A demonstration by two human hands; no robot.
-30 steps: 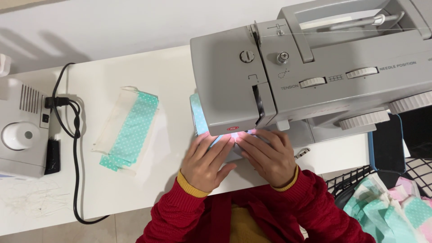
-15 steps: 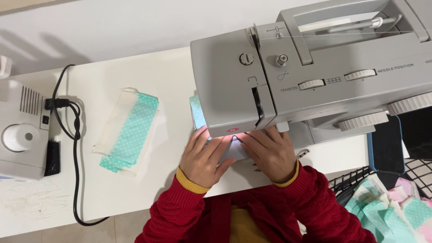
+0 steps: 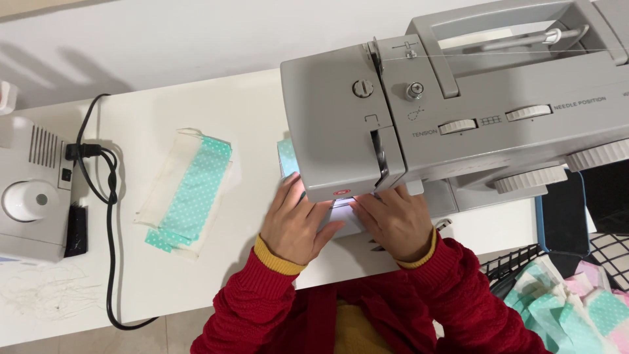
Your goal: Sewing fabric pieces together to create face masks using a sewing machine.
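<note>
A grey sewing machine (image 3: 458, 111) stands on the white table (image 3: 196, 98). My left hand (image 3: 295, 219) and my right hand (image 3: 396, 219) lie flat side by side under the machine's head, pressing a small piece of teal dotted fabric (image 3: 286, 156) against the lit sewing bed. Only a strip of that fabric shows left of the machine; the needle area is hidden by the machine's head. Both arms wear red sleeves with yellow cuffs.
A pile of folded white and teal dotted fabric pieces (image 3: 187, 190) lies to the left. A grey device (image 3: 33, 196) with a black cable (image 3: 108, 196) sits at the left edge. A basket of teal and pink fabric (image 3: 570, 308) stands at the lower right.
Both hands have crept slightly away from me, feeding the fabric further under the machine's head. The camera view shifted a little; the pink glow at the needle is now hidden.
</note>
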